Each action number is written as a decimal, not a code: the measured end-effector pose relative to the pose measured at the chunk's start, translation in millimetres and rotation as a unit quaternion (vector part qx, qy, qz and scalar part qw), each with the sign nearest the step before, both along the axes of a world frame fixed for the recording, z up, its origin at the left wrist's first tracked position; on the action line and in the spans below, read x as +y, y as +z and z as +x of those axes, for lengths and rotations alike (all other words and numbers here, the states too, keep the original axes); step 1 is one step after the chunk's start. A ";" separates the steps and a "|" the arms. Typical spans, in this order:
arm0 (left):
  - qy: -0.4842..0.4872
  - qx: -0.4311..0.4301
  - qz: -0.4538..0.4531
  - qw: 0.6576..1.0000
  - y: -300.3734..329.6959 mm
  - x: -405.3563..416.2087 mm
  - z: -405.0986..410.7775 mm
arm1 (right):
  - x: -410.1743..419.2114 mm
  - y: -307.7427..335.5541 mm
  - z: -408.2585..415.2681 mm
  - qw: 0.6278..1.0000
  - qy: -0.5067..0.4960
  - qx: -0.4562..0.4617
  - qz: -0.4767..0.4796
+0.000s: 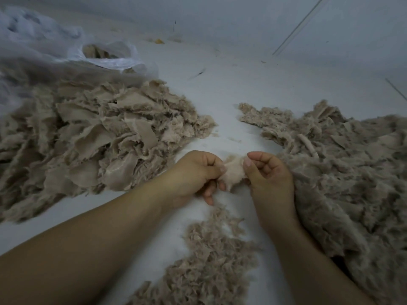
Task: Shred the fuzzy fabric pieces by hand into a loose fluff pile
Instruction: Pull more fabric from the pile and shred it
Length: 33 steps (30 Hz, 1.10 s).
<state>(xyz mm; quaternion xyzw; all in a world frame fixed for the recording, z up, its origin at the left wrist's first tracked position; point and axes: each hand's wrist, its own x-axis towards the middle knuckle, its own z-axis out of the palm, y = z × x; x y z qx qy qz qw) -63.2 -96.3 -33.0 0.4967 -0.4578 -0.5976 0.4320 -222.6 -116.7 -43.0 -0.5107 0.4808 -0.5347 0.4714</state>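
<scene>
A small pale tuft of fuzzy fabric (234, 171) sits stretched between the two hands, low in the middle of the view, just above the white surface (242, 84), which may be a bench or a floor. The left hand (198, 175) pinches its left edge between thumb and curled fingers; the right hand (267, 175) pinches the right edge the same way, thumb on top, the other fingers folded in. This looks like the pull-apart step on one piece. To the left lies a heap of larger unshredded fabric pieces (99, 133), flat backing showing on many. To the right, touching the right forearm, spreads the loose fluff pile (341, 172), and a narrower trail of shreds (211, 258) runs below the hands toward the viewer. Beyond the left heap a clear plastic bag (110, 56) holds more of the same material. The risks, as I judge them: the tuft may slip from one pinch instead of tearing if the grip is only on loose fibres; torn bits may drop onto the near trail instead of the pile; and the right forearm resting against the fluff could drag or flatten it.
</scene>
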 end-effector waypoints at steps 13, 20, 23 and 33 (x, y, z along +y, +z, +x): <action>0.074 0.086 -0.027 0.993 -6.5 3.6 2.3 | 4.0 5.7 1.6 0.995 0.092 0.003 0.040; -0.002 -0.047 0.008 0.999 2.9 0.7 -5.7 | 5.7 9.1 -0.5 0.994 0.089 -0.052 0.043; 0.023 -0.007 0.039 0.999 3.6 -1.3 -2.2 | 5.8 9.3 -1.9 0.994 0.074 -0.068 0.044; -0.045 -0.022 0.041 0.998 9.9 2.5 1.4 | 5.2 10.0 -1.3 0.994 0.079 -0.058 0.054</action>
